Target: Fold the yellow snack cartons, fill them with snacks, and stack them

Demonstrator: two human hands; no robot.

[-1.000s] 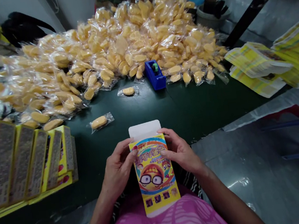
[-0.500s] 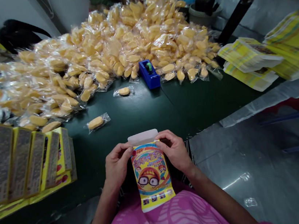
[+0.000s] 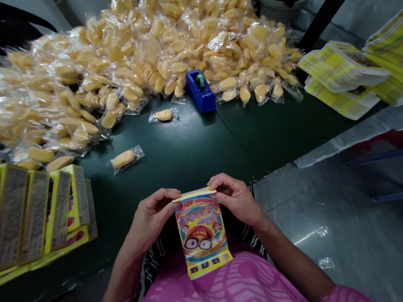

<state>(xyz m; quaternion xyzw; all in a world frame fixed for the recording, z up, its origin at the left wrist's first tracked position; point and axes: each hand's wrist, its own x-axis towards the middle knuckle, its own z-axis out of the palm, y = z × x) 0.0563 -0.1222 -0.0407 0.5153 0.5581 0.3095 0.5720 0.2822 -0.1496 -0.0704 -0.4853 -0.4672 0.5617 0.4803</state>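
Observation:
A yellow printed box (image 3: 202, 235) with a cartoon face in glasses lies over my lap, its far end at the table edge. My left hand (image 3: 157, 211) pinches the far left corner and my right hand (image 3: 235, 198) pinches the far right corner. Between the fingers the end flap is folded over, showing as a narrow strip. Beyond the hands, on the dark green table (image 3: 172, 155), lie two wrapped yellow pieces, one nearer (image 3: 124, 159) and one farther (image 3: 164, 116).
A large heap of wrapped yellow pieces (image 3: 172, 41) covers the back. In front of it stands a blue tape dispenser (image 3: 201, 94). Upright yellow boxes (image 3: 44, 211) are at the left, stacked flat cartons (image 3: 342, 65) at the right, and a blue stool (image 3: 400, 192) beyond the table edge.
The white flap at the box's far end, upright before, is now folded down under my fingers. The view has shifted slightly, with the table items higher in it.

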